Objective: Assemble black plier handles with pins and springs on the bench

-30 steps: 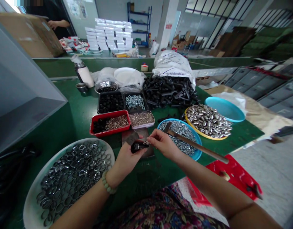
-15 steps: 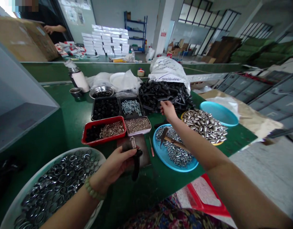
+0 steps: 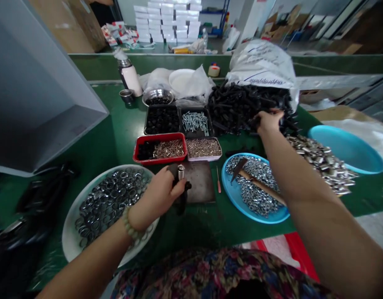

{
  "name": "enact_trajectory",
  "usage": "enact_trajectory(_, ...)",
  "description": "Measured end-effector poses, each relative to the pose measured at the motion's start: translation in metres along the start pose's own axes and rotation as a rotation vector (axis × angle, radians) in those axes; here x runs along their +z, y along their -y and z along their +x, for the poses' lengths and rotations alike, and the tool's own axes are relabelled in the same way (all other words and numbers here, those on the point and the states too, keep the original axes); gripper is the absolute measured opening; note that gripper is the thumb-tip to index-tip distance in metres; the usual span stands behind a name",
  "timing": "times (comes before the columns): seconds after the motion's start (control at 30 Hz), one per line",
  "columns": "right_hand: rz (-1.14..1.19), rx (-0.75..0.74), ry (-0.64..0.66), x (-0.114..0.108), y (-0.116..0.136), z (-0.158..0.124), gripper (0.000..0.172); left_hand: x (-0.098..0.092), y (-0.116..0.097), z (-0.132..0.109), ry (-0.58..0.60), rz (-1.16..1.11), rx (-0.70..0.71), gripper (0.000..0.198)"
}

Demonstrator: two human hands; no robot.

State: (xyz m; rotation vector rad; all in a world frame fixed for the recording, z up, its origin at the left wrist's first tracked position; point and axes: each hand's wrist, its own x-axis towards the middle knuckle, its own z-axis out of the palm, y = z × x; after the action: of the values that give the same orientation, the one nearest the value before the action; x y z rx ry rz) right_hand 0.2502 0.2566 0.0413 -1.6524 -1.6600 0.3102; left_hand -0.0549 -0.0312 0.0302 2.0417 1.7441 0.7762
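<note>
My left hand (image 3: 160,189) is closed around a dark, curved black part (image 3: 182,202), with a shiny metal coil spring (image 3: 180,172) standing up at its top. This hand is above the front left of a flat metal plate (image 3: 202,182), beside a white basin of metal rings (image 3: 112,203). Over at the back right, my right hand (image 3: 269,121) is at the heap of black parts (image 3: 238,106). Its fingers are apart, and their tips are partly lost among the dark pieces; I see nothing held.
A blue basin (image 3: 256,220) contains small metal pieces and a hammer (image 3: 256,182). A screwdriver (image 3: 218,182) lies left of it. Behind the plate are a red tray (image 3: 160,160), a tray of bolts (image 3: 196,122) and small fasteners (image 3: 204,148). Silvery cylinders (image 3: 322,162) are piled at right.
My right hand has moved further into the black heap, and its fingers have spread. My left hand still holds the black part with the spring. The view has tilted down and turned left.
</note>
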Motion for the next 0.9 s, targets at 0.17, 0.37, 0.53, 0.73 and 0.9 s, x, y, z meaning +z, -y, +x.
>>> enact_trajectory(0.17,0.986,0.093,0.126,-0.023,0.009,-0.143,0.032,0.026,0.002,-0.011,0.193,-0.011,-0.079,0.027)
enact_trajectory(0.37,1.208,0.205,0.695,-0.013,0.053,-0.283,0.049,0.041,-0.004,-0.022,0.205,-0.169,-0.091,0.029)
enact_trajectory(0.53,1.059,0.175,0.727,-0.014,0.073,-0.3,0.043,0.038,-0.009,-0.036,0.2,-0.276,-0.071,0.031)
enact_trajectory(0.73,0.947,0.243,0.736,-0.013,0.083,-0.301,0.044,0.036,-0.012,-0.043,0.184,-0.286,0.003,0.031)
enact_trajectory(0.9,0.738,0.236,0.779,-0.012,0.088,-0.3,0.048,0.032,-0.017,-0.043,0.218,-0.106,0.04,0.037)
